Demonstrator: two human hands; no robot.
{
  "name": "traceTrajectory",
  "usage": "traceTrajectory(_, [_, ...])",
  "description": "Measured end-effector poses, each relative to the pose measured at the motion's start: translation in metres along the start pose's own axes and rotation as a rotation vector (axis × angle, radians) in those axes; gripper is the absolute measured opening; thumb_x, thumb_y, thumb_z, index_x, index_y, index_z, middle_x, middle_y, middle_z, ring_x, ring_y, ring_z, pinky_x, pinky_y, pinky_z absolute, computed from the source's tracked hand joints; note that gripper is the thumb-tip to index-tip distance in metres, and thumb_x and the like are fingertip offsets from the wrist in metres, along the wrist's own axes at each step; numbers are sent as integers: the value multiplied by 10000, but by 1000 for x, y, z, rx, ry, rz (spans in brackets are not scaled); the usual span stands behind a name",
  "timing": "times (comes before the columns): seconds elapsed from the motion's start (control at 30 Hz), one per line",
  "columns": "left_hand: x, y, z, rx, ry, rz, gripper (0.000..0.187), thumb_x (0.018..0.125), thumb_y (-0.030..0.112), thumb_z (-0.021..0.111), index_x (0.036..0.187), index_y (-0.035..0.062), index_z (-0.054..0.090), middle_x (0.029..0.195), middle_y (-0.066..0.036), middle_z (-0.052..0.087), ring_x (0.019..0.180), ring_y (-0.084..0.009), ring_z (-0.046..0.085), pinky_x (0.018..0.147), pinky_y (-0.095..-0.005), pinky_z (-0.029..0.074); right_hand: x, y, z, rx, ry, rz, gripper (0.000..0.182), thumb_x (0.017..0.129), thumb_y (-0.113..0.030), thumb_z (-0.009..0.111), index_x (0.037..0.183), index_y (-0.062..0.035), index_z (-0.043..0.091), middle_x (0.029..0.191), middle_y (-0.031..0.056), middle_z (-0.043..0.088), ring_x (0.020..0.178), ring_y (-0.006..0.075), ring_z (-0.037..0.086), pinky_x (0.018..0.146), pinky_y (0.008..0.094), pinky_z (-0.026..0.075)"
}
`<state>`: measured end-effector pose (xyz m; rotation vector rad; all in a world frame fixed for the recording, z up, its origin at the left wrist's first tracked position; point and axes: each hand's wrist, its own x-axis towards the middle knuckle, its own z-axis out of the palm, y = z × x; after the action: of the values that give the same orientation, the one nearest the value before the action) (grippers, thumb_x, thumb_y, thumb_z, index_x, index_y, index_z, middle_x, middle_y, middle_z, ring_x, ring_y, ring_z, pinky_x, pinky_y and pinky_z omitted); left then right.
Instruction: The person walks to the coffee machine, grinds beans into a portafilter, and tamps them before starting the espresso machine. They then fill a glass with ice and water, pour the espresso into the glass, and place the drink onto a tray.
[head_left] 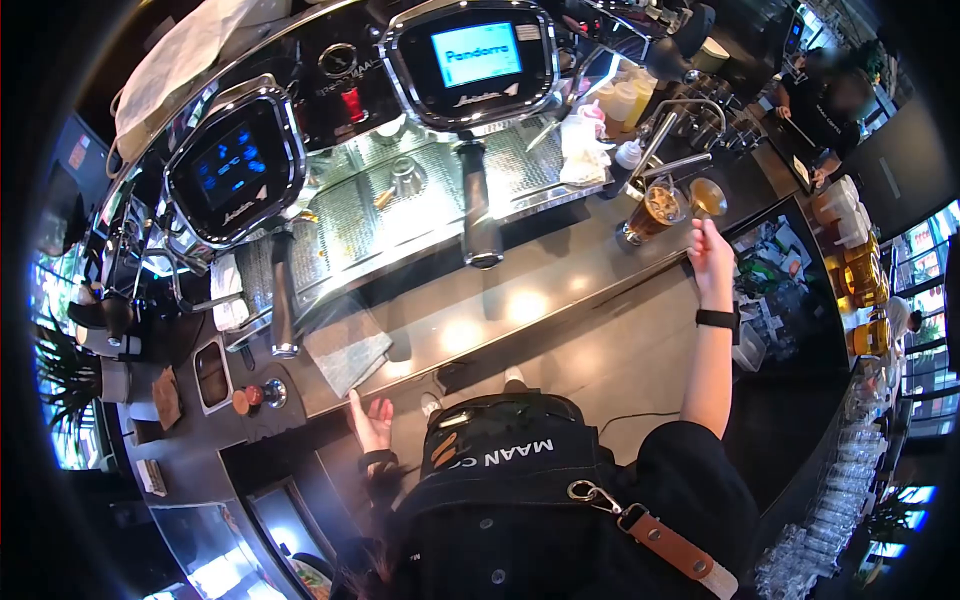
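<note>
We see the right hand stretched out over the dark counter, fingers closed around a small metal pitcher that is tipped toward a tall glass. The glass stands on the counter just left of the pitcher and holds a brown iced drink, filled nearly to the rim. What the pitcher holds we cannot make out — its mouth is turned away and small in the view. A black band sits on that wrist.

The left hand rests lower, at the counter's near edge, fingers spread and flat, holding nothing. Just beside it lies a folded grey cloth.

Behind the glass, on the drip tray of the espresso machine, stand a small steel cup and a crumpled white cloth; whether the cup holds anything we cannot tell. Several pale squeeze bottles cluster further back, their contents unreadable. Two portafilter handles hang down from the machine, and a lit screen sits above one of them.

At the upper right another person stands at the counter, blurred — we cannot see what their hands do. Rows of glasses at the right edge are bent by the lens and partly cut off.
</note>
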<state>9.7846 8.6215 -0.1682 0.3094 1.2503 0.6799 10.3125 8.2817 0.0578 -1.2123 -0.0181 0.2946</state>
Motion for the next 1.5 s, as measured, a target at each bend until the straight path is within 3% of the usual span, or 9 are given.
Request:
traceTrajectory(0.07, [-5,10,-6,91,-106,-74,919,662,584,710,1295,41,324,1197,-152,419,997,-283,510,847,-367,448,-21,-2,-10,391,-199,150,295,927,-231,512,1057,33,515,687,-32,443,581,43,415,517,165,360])
traceTrajectory(0.13, [1,16,-13,81,-131,-157,779,731,518,689,1326,176,320,1096,-139,494,934,-264,545,792,-344,465,-63,0,-1,371,-156,196,282,931,-239,500,1025,26,533,678,-33,473,556,42,430,503,171,362])
traceTrajectory(0.27, [-10,30,-9,197,-264,-199,797,756,530,655,1351,139,295,1189,-152,497,969,-240,554,787,-325,468,-146,29,10,-181,-341,303,304,902,-275,537,982,16,579,624,-36,523,502,41,460,451,180,349])
traceTrajectory(0.43, [-7,48,-14,370,-377,-292,758,761,519,654,1348,183,311,1249,-134,450,972,-233,535,810,-361,467,-214,91,116,-248,-641,580,339,896,-287,543,988,37,582,611,-39,480,513,41,412,462,189,315])
traceTrajectory(0.57, [-6,71,-12,416,-437,-366,693,722,421,731,1255,73,455,1283,-147,408,1090,-248,458,883,-380,453,-241,149,233,-113,-885,586,325,929,-273,491,1009,31,576,608,-39,437,539,55,377,498,202,299])
traceTrajectory(0.93, [12,66,-20,397,-535,-434,638,752,356,718,1250,68,441,1275,-136,435,1102,-289,479,898,-401,445,-212,256,393,197,-666,336,221,907,-127,509,1049,27,581,864,37,616,723,91,579,632,196,464])
traceTrajectory(1.27, [3,60,-27,198,-575,-517,366,843,233,630,1160,85,521,1177,-114,557,1028,-252,561,843,-355,472,-228,232,359,-31,-502,353,276,916,-286,513,977,-24,575,701,28,577,577,75,534,517,196,436])
traceTrajectory(1.4, [-6,61,-19,520,-730,-511,328,879,238,562,1136,36,533,1160,-123,573,1023,-242,573,860,-337,468,-246,250,272,-151,-348,226,238,920,-261,507,792,-60,503,633,-9,511,519,65,478,460,206,385])
traceTrajectory(1.5, [-14,49,4,784,-696,-487,267,897,255,539,970,5,598,794,-108,641,816,-225,639,748,-300,502,-258,249,194,-100,-177,309,316,924,-260,499,672,-76,449,549,-17,455,426,71,403,398,221,312])
